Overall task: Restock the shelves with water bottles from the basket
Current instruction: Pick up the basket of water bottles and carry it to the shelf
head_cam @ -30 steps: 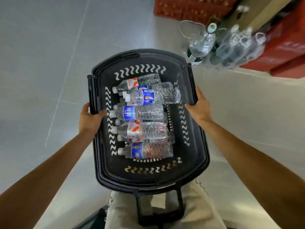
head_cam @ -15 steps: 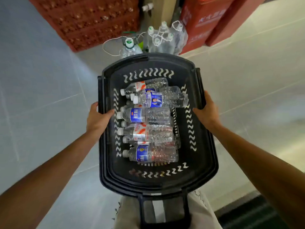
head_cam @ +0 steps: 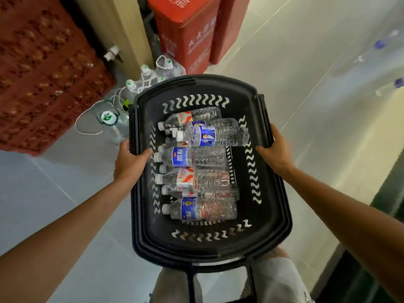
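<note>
Black plastic basket (head_cam: 271,215), carried out in front of the person with one hand on each long side. The left hand (head_cam: 129,162) grips the left rim, thumb hooked over the inside wall and fingers curled under the outer edge. The right hand (head_cam: 275,154) grips the right rim much the same way, straight across from it.

Inside the basket the water bottles (head_cam: 205,157) lie on their sides, white caps toward the left wall, piled in more than one layer. I count seven plainly on top, four with blue labels and three with red-and-white ones. More caps poke out underneath, too buried to count surely.

Past the basket's far left corner a cluster of bigger bottles (head_cam: 109,119) stands on the grey tiled floor (head_cam: 54,204); I make out five green-and-white caps. Left of the basket are red crates (head_cam: 43,73), too blurred to number. Beyond its far end stand two red boxes (head_cam: 185,29) with white characters. At its near end one black handle (head_cam: 218,270) hangs in front of pale shorts (head_cam: 273,278).
</note>
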Motion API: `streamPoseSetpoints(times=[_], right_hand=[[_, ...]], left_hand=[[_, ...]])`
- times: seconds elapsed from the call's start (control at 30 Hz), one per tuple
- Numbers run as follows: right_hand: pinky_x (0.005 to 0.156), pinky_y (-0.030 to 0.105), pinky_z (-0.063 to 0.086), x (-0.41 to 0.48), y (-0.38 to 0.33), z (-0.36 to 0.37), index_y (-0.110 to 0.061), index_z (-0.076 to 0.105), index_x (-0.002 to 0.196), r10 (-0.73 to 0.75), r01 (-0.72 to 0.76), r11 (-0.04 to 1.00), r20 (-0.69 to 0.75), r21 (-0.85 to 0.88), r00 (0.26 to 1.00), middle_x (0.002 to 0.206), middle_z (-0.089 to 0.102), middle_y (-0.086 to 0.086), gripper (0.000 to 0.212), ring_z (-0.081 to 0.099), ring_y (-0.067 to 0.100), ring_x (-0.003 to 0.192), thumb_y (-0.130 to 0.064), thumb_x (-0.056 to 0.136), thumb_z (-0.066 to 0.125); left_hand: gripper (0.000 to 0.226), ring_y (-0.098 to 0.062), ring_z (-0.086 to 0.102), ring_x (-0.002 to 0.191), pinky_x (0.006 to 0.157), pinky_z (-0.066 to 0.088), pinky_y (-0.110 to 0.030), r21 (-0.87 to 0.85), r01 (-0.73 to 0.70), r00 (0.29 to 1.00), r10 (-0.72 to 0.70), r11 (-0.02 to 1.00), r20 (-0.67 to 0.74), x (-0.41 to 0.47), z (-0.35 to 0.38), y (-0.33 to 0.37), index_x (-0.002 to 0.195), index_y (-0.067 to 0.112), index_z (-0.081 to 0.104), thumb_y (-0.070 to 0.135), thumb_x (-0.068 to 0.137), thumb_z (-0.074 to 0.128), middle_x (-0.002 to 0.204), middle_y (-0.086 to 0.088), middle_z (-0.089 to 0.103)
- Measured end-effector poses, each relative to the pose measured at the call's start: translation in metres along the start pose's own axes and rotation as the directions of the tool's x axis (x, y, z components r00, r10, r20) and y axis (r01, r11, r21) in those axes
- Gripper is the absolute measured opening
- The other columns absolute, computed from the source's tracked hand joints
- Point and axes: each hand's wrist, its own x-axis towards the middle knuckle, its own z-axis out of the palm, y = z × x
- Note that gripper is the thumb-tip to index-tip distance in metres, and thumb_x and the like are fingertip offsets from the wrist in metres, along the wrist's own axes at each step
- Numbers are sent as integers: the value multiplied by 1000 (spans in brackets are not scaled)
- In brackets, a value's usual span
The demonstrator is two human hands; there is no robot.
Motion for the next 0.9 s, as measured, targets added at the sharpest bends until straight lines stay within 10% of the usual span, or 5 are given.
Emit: streamPoseSetpoints(times=[0.9], right_hand=[[93, 38, 52, 261, 108, -156, -24, 32, 142, 256, -227, 949, -116, 218, 960, 125, 57, 0, 70, 58, 12, 104, -11, 82, 68]], left_hand=[[69, -31, 42, 131, 106, 37, -45, 257, -122, 990, 97, 959, 107, 155, 253, 304, 143, 19, 34, 40, 85, 65, 147, -9, 40]])
